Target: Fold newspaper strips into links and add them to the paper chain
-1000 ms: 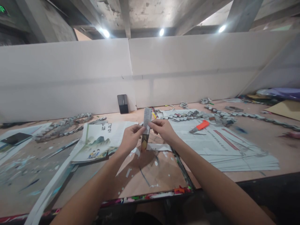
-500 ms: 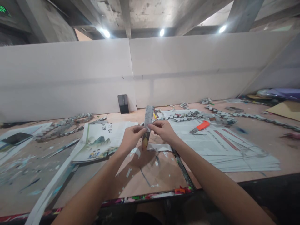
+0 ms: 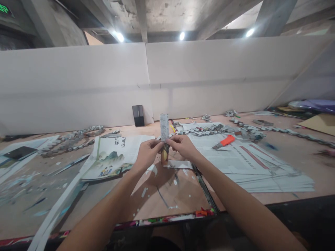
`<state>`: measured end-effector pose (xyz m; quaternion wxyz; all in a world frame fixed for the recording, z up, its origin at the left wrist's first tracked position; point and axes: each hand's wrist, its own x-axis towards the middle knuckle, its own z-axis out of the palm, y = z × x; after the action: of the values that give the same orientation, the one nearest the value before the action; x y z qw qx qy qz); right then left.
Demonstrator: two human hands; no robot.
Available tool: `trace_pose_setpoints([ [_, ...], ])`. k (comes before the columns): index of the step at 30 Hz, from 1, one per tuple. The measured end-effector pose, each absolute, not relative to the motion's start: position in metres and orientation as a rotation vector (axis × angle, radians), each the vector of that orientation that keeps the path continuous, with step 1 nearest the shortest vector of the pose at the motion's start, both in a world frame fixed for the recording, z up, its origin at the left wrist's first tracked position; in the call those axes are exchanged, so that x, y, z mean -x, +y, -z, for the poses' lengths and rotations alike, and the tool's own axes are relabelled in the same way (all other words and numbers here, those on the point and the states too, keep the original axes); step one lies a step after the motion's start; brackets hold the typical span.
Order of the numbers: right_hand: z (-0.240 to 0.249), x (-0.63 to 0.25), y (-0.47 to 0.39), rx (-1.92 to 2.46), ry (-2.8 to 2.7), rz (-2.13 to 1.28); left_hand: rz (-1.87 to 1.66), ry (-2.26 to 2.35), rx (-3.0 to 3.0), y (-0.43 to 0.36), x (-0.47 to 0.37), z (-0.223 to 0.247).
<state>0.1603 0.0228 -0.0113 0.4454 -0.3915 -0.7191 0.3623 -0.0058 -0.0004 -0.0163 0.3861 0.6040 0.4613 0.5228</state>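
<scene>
pale partition panels (image 3: pixel 214 73), concrete ceiling (image 3: pixel 172 14), bright lights (image 3: pixel 181 35), paint-spattered table (image 3: pixel 178 195)

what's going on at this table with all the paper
Someone is pinching a narrow strip of printed paper upright between the left hand and the right hand, above the paint-marked table. A loose white strip lies just beyond and below it. To the right, an orange-handled cutter rests on newspaper sheets, with folded-paper chains behind it. A phone leans against the white partition.
</scene>
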Motion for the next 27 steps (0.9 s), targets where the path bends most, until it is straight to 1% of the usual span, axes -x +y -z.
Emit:
trace_pose_setpoints([
  [12, 0.0150, -0.1561, 0.0216, 0.953, -1.906, -0.966, -1.393, 1.194, -1.489, 0.0021, 0.0079, 0.0172],
  [15, 0.0142, -0.1548, 0.0205, 0.989, -1.933, -0.927, -1.398, 1.201, -1.453, 0.0020, 0.0087, 0.0164],
  [19, 0.0160, -0.1556, 0.0234, 1.033, -1.886, -0.830, -1.306, 1.178, -1.421, 0.0008, 0.0095, 0.0147],
  [27, 0.0206, -0.1587, 0.0292, 1.055, -1.786, -0.728, -1.101, 1.145, -1.570, 0.0000, 0.0110, 0.0165],
])
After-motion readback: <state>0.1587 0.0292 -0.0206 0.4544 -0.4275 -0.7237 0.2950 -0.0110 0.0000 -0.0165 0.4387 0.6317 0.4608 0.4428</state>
